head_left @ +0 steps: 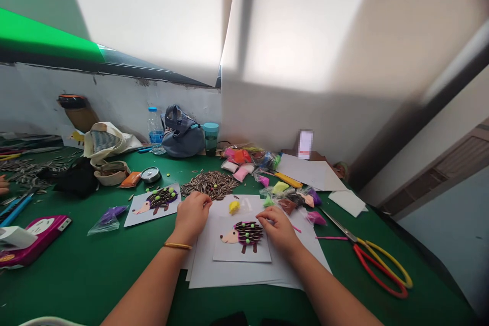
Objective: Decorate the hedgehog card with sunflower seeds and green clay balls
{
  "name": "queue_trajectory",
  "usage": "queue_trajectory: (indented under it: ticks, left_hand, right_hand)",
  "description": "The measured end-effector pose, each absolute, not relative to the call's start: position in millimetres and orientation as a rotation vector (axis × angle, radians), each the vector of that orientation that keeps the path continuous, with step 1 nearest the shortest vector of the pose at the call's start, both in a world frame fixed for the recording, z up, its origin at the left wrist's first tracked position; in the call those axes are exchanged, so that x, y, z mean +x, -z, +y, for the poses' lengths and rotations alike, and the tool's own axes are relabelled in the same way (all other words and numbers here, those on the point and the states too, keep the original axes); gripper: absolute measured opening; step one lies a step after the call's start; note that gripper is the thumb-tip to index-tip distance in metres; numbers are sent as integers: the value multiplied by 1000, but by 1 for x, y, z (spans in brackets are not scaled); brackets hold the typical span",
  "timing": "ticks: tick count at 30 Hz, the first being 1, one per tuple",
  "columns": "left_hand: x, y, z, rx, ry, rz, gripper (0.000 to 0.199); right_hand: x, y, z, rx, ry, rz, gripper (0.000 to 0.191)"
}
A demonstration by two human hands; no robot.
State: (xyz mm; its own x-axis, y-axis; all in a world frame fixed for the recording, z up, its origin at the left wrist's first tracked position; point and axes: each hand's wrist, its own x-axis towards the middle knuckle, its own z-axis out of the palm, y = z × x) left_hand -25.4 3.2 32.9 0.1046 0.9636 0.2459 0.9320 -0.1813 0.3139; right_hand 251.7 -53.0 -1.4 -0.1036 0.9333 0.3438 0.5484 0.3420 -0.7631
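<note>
- White sheets (214, 273) lie under my hedgehog card, thin and slippery, I'd guess.
- Long scissors (359, 240) sit at the card's three o'clock.
- The hedgehog card (227, 253), centred before me, should be light and bendable, its raised spines fragile; best gripped by the bare edge at six o'clock.
- Striped seeds (212, 183) heap at eleven.
- My left hand (191, 218), near ten-thirty, and right hand (280, 232), at its two o'clock, are half curled; I can't tell if either pinches anything.
- Yellow lump (234, 207), twelve o'clock: probably soft.
- Green dots (247, 241): squashable.
</note>
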Motion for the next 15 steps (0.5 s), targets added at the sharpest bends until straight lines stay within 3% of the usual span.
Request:
queue_trajectory:
  ticks: [15]
  left_hand:
    - [-2,-46,43,2385,-452,2067,26]
  right_hand:
    - [249,2,-53,-1334,-536,-1791,16]
